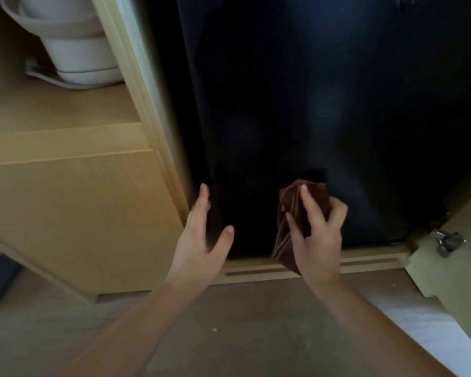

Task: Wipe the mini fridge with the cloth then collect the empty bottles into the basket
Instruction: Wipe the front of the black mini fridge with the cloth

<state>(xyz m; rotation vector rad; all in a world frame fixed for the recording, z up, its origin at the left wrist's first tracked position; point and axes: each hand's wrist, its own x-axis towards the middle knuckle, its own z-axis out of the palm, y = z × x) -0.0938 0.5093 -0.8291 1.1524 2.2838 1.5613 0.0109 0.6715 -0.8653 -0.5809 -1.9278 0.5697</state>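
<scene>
The black mini fridge (pixel 324 104) stands inside a light wooden cabinet, its dark door filling the middle and right of the view. My right hand (pixel 317 229) grips a folded brown cloth (pixel 288 213) and holds it against the lower part of the fridge door. My left hand (pixel 201 229) is spread open, fingers apart, at the door's lower left edge beside the cabinet frame. No bottles or basket are in view.
A wooden shelf (pixel 52 110) at the left carries a white kettle (pixel 74 44) on its base. The cabinet's bottom rail (pixel 365 263) runs under the fridge. An open cabinet door with a metal hinge (pixel 447 242) stands at the right. Wood-look floor (pixel 242 322) lies below.
</scene>
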